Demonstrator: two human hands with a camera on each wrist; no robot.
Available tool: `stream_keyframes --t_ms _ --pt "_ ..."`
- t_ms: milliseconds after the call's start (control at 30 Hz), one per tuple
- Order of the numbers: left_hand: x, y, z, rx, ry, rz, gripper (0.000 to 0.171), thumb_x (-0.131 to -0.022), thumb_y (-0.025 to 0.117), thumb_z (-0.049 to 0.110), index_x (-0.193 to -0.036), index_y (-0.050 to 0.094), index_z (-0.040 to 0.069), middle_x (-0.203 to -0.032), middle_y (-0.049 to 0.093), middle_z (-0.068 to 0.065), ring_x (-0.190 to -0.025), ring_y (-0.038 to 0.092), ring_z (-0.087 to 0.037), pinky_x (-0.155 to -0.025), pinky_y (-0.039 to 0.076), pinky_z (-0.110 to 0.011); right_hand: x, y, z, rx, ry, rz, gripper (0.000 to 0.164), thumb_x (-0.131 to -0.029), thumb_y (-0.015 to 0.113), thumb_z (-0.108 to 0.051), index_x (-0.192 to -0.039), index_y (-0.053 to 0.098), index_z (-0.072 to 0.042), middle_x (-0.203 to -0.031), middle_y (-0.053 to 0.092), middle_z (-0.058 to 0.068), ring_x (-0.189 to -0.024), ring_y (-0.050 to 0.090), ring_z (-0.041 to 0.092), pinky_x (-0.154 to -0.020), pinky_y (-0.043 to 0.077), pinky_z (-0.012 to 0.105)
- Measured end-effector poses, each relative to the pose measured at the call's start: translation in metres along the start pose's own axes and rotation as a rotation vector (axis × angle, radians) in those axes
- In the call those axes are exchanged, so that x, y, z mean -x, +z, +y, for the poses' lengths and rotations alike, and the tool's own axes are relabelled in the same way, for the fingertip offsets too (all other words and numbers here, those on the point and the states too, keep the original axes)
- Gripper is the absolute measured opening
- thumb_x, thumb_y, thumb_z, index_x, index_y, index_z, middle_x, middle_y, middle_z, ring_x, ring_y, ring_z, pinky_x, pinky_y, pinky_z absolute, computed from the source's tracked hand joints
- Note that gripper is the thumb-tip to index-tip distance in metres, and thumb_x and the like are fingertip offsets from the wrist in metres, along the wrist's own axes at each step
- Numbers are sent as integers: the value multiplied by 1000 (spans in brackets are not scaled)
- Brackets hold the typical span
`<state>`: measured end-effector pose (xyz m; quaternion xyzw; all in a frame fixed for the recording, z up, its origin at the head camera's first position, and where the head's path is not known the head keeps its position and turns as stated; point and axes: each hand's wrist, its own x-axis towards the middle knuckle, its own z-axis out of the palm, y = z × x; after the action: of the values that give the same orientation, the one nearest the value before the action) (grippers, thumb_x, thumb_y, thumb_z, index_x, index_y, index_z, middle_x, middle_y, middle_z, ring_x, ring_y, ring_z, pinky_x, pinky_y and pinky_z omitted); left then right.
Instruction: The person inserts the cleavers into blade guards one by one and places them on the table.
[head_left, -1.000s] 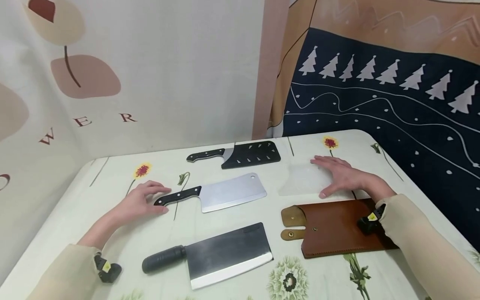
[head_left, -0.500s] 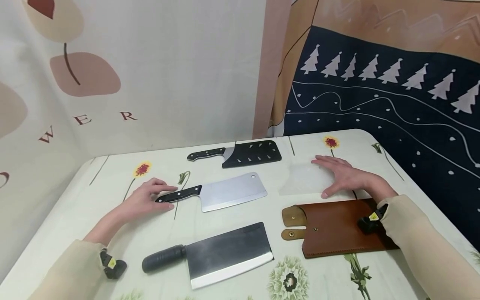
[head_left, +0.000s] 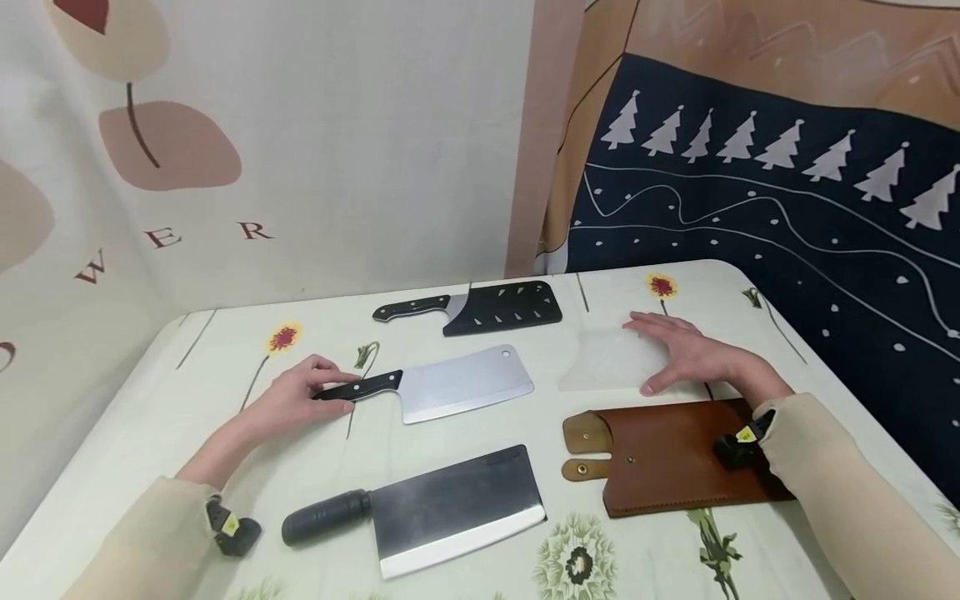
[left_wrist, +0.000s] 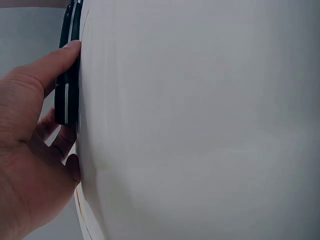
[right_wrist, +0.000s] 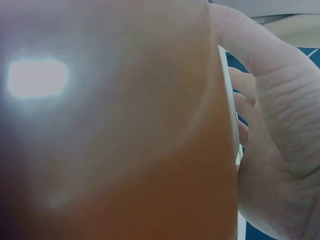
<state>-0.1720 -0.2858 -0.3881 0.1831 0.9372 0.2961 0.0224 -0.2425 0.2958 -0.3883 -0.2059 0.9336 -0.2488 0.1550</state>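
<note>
In the head view, my left hand [head_left: 294,397] pinches the black riveted handle of a bright-bladed cleaver [head_left: 465,385] lying flat on the table. The left wrist view has the thumb along one side of that handle [left_wrist: 66,100], fingers on the other. My right hand [head_left: 693,352] spans a translucent blade cover [head_left: 611,360], thumb by its near edge and fingers by its far edge. The palm hides the cover's right end. Below that wrist lies a brown leather sheath [head_left: 675,450], which fills much of the right wrist view.
A dark-bladed cleaver [head_left: 457,507] with a round grip lies nearest me. Farther back rests another cleaver [head_left: 412,309], its blade inside a black cover [head_left: 506,308]. A flower-print cloth [head_left: 420,442] covers the table. Printed curtains [head_left: 375,150] hang behind it.
My left hand has slid right along the bright cleaver's handle, and its fingers have come around it. The right hand and the translucent cover stay almost where they were.
</note>
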Motion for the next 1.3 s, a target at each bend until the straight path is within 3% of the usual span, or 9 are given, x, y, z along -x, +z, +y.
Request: stream_keyframes --t_ms 500,900,1300 --pt "-2 2 5 8 69 30 29 -87 84 13 -113 77 1 -106 67 -3 -92 58 -19 -77 43 -26 1 -1 0 23 -22 46 108 -71 90 -45 -155 39 0 -162 28 24 -147 19 48 -113 14 73" --pt "0 0 5 26 21 5 33 -89 81 13 -117 74 -1 -111 70 -8 -95 59 -19 -80 44 -26 1 2 -2 66 -13 79 107 -69 90 -43 -153 41 1 -160 33 23 -144 26 45 -113 21 69" --pt "3 -4 1 63 -30 -14 35 -91 79 13 -123 72 1 -107 72 -7 -92 58 -21 -80 45 -28 5 -4 -6 79 28 114 99 -72 90 -39 -148 44 6 -153 38 31 -140 31 50 -112 27 68"
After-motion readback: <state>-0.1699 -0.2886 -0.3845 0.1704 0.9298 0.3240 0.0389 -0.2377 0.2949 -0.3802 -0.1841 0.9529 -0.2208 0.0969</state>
